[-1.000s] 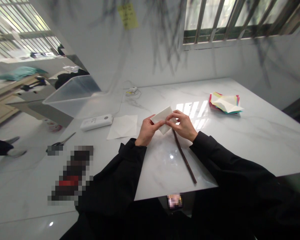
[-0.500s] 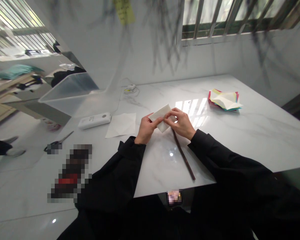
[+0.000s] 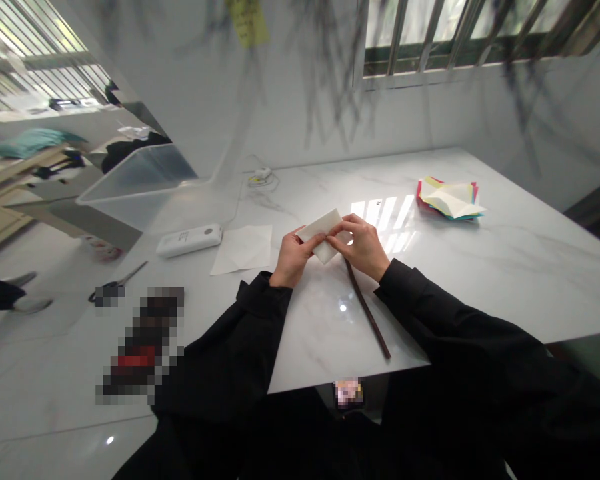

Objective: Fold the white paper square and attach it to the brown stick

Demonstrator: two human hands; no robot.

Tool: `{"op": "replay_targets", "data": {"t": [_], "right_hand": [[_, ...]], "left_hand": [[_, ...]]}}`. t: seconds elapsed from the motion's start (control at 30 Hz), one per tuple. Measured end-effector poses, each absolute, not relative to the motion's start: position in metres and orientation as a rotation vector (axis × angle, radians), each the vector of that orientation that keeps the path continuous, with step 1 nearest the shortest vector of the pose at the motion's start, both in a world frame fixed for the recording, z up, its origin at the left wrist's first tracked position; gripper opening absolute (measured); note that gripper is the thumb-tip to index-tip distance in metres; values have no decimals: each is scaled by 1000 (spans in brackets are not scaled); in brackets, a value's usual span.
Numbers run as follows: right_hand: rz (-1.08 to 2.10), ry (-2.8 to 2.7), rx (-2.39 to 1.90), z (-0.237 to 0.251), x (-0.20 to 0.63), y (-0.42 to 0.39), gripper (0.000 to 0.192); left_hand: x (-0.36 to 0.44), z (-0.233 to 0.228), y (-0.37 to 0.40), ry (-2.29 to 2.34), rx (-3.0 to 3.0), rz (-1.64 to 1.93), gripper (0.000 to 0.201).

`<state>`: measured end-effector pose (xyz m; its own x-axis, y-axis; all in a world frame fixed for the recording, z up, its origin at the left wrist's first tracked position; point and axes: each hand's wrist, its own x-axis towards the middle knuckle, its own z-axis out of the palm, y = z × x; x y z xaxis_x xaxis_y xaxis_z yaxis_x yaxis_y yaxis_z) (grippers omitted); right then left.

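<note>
A folded piece of cream-white paper (image 3: 325, 224) is held up over the table between both hands. My left hand (image 3: 292, 259) grips its left side, thumb on the near face. With thumb and fingertips closed, my right hand (image 3: 363, 245) pinches the paper's right part, close to the left thumb. The right fingers cover some of that edge. Below the hands a thin dark brown stick (image 3: 367, 310) lies slanted on the table. A flat white sheet (image 3: 243, 249) rests left of my left hand.
A stack of coloured paper (image 3: 451, 200) lies on the marble-patterned table (image 3: 505, 280) at right. To the left are a white power strip (image 3: 190, 241), scissors (image 3: 123, 283), a clear plastic bin (image 3: 145, 193) and a blurred dark item (image 3: 145, 343). A cable (image 3: 264, 177) sits by the wall.
Almost nothing differs. Both hands keep hold of the folded paper in the same place, with only a tiny shift of the right fingers.
</note>
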<state>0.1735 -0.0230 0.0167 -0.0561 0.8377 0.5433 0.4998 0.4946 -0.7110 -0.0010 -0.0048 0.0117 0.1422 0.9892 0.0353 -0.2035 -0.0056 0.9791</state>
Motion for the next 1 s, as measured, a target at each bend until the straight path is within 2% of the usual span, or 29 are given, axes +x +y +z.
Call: {"op": "replay_targets", "data": {"t": [0.3, 0.63, 1.0], "right_hand": [[422, -1713, -1133, 19, 174, -24, 4], [602, -1735, -1055, 12, 178, -18, 8], [601, -1738, -1010, 9, 178, -16, 8]], "left_hand": [[0, 12, -5, 914, 1080, 1216, 51], [-5, 11, -4, 871, 1023, 1192, 53], [-5, 13, -5, 879, 1015, 1180, 52]]}}
